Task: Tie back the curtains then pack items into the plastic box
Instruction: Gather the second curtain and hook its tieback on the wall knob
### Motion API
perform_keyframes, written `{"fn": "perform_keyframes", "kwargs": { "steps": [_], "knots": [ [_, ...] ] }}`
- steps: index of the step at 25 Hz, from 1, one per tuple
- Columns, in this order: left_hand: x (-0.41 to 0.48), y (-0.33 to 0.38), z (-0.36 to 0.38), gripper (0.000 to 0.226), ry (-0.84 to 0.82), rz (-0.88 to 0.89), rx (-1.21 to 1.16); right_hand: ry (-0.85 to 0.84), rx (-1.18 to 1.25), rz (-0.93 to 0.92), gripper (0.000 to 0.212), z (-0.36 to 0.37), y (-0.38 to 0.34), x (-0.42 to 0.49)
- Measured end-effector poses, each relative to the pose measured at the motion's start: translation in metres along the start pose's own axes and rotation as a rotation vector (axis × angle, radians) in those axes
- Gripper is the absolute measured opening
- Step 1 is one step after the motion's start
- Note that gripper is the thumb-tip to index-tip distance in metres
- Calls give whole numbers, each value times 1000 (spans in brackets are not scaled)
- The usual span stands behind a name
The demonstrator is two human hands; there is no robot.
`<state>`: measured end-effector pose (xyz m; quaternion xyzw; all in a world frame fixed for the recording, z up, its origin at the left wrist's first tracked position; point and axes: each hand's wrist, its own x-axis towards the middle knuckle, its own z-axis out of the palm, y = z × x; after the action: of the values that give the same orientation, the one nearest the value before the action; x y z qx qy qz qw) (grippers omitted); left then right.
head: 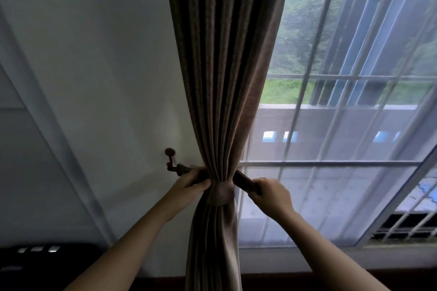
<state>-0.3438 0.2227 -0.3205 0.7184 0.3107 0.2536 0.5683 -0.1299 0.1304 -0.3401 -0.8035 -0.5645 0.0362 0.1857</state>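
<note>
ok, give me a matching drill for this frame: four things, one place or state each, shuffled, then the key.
1 hook
2 curtain
3 left hand
4 right hand

a gathered, brown
b grips tieback right of the curtain
c on the wall, left of the curtain
d grips tieback between hook and curtain

Pairs: 1-c, 2-a, 3-d, 4-b
</note>
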Motion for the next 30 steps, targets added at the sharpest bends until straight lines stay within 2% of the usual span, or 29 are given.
{"fn": "perform_keyframes", "kwargs": {
  "steps": [2, 5, 7, 11, 15, 17, 20, 22, 24, 26, 27, 28, 29, 30],
  "knots": [
    [0, -2, 3, 28, 46, 24, 77, 21, 50, 25, 22, 14, -7, -6],
    [-3, 2, 5, 4, 240, 59, 171, 58, 170, 22, 21, 24, -20, -26],
    [-1, 0, 4, 13, 278, 81, 229, 104, 294, 11, 20, 20, -22, -39],
    [3, -2, 10, 10, 227, 106, 231, 190, 376, -63, 19, 9, -27, -59],
    [2, 3, 13, 13, 119, 14, 180, 189, 397, -148, 12, 34, -42, -85],
    [0, 10, 14, 25, 61, 26, 299, 177, 397, -179, 3, 48, -49, -93],
    [0, 18, 20, 44, 19, 75, 583, 141, 382, -197, 14, 58, -55, -95],
    [-1, 19, 25, 38, -18, 74, 691, 132, 401, -255, 13, 53, -56, -94],
    [-1, 19, 26, 29, -31, 66, 718, -48, 397, -338, 36, 44, -52, -92],
    [0, 18, 22, 26, -45, 72, 712, -313, 365, -315, 83, 37, -39, -88],
    [1, 16, 18, 26, -55, 68, 696, -383, 395, -247, 101, 36, -32, -87],
    [1, 15, 14, 27, -63, 62, 679, -380, 424, -172, 110, 36, -25, -86],
    [0, 13, 10, 28, -70, 50, 662, -327, 443, -109, 108, 38, -19, -86],
    [-1, 12, 8, 28, -75, 42, 644, -256, 450, -61, 98, 41, -15, -84]
  ]
}}
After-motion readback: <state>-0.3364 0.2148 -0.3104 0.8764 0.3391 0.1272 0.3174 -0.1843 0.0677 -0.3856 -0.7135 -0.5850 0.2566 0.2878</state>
